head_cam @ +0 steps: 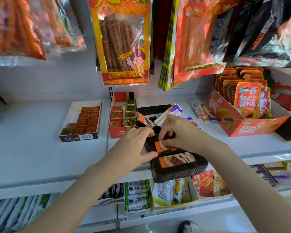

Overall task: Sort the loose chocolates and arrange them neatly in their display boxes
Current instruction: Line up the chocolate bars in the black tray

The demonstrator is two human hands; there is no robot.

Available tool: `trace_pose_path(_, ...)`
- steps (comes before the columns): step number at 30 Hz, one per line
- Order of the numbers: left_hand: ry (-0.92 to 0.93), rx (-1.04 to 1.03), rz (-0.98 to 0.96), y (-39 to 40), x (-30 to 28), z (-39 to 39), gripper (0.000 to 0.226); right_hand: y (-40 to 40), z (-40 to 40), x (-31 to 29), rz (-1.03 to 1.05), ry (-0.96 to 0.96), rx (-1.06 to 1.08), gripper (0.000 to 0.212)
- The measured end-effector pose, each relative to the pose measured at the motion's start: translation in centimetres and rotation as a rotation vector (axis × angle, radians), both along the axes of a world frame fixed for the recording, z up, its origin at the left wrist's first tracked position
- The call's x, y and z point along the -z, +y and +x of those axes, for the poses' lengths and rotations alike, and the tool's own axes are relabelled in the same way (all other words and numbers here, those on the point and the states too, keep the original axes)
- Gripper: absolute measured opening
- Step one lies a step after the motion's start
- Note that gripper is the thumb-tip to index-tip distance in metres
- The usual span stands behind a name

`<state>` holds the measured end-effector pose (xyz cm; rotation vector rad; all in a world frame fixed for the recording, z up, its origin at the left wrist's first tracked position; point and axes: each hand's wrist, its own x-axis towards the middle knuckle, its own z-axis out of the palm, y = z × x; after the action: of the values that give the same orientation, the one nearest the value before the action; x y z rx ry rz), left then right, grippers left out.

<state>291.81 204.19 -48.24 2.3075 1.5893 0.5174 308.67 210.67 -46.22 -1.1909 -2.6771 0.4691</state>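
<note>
Both your hands are over the dark brown tray [178, 172] at shelf [32, 148] centre, front edge overhanging the lip.

Left hand [134, 145]: fingers curled, tips on the tray's left side, thumb pressing the left end of an orange-wrapped bar [160, 146]. Right hand [178, 132]: fingers curled down, pinching that same bar from its 12 o'clock side. So one bar, held by two hands, lying crosswise in the tray.

At 6 o'clock of that bar: one more orange/brown bar [176, 159] lying flat in the tray's front slot, not touched.

At 12 o'clock of your hands: loose bars [168, 113] propped in the tray's back end. I count three (one orange-ended at left, one orange-and-white, one blue-and-white), the rest hidden behind your right hand.

At 9 o'clock of the tray: red display box [118, 132] with two columns of foil squares, three red and four gold visible.

Further out at 9 o'clock: white-lined box [71, 115] with red foil squares [88, 119] in two columns of four, eight total, plus two darker pieces at its left front.

At 3 o'clock: a few loose wrapped pieces [198, 109] on the shelf, count unclear, beside an orange carton [252, 126] of red packets.

Snack bags [123, 39] hang above at 12 o'clock.
</note>
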Motion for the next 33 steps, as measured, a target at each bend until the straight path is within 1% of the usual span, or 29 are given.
trace_pose_path(1,0.015,0.024,-0.002,0.1,0.0,-0.2,0.051,0.2,-0.1,-0.1,-0.021,0.018,0.02,0.01)
trace_pose_path(3,0.053,0.067,-0.005,0.2,0.1,-0.6,0.048,0.9,-0.5,-0.3,-0.062,0.131,0.095,0.011)
trace_pose_path(5,0.086,0.091,-0.005,0.3,0.2,-0.8,0.046,1.8,-1.3,-0.1,-0.057,0.255,0.153,0.025)
trace_pose_path(6,0.097,0.096,-0.011,0.4,0.3,-0.8,0.046,2.2,-2.0,0.2,-0.069,0.284,0.156,0.035)
trace_pose_path(8,0.106,0.104,-0.02,0.4,0.4,-0.9,0.045,2.6,-3.3,1.0,-0.102,0.289,0.123,0.046)
trace_pose_path(9,0.107,0.107,-0.021,0.5,0.5,-0.9,0.045,2.6,-4.0,1.5,-0.099,0.289,0.11,0.048)
trace_pose_path(11,0.111,0.107,-0.019,0.4,0.6,-1.0,0.045,2.7,-4.9,2.1,-0.056,0.316,0.135,0.042)
trace_pose_path(12,0.108,0.108,-0.021,0.4,0.6,-1.1,0.045,2.7,-5.1,1.9,-0.055,0.366,0.167,0.037)
trace_pose_path(16,0.082,0.109,-0.035,0.3,0.4,-1.4,0.045,2.7,-3.4,-0.6,-0.212,0.705,0.28,0.029)
trace_pose_path(18,0.082,0.104,-0.011,0.3,0.4,-1.3,0.046,2.5,-1.3,-1.7,-0.266,0.774,0.272,0.029)
trace_pose_path(19,0.078,0.103,0.003,0.3,0.3,-1.2,0.047,2.2,-0.3,-2.0,-0.292,0.776,0.263,0.03)
trace_pose_path(22,0.062,0.147,0.038,0.5,0.1,-0.1,0.046,1.6,1.8,-1.7,-0.296,0.702,0.26,0.029)
trace_pose_path(24,0.09,0.19,0.028,0.6,0.0,0.9,0.045,1.5,2.3,-1.1,-0.274,0.627,0.261,0.03)
trace_pose_path(27,0.127,0.194,0.008,0.8,0.3,1.5,0.046,1.3,2.2,-0.2,-0.16,0.394,0.224,0.034)
trace_pose_path(30,0.124,0.196,0.02,0.9,0.4,1.3,0.046,0.9,1.5,0.5,-0.051,0.18,0.148,0.031)
trace_pose_path(33,0.13,0.203,0.051,0.7,0.8,1.0,0.045,0.8,0.6,0.9,0.025,0.038,0.102,0.029)
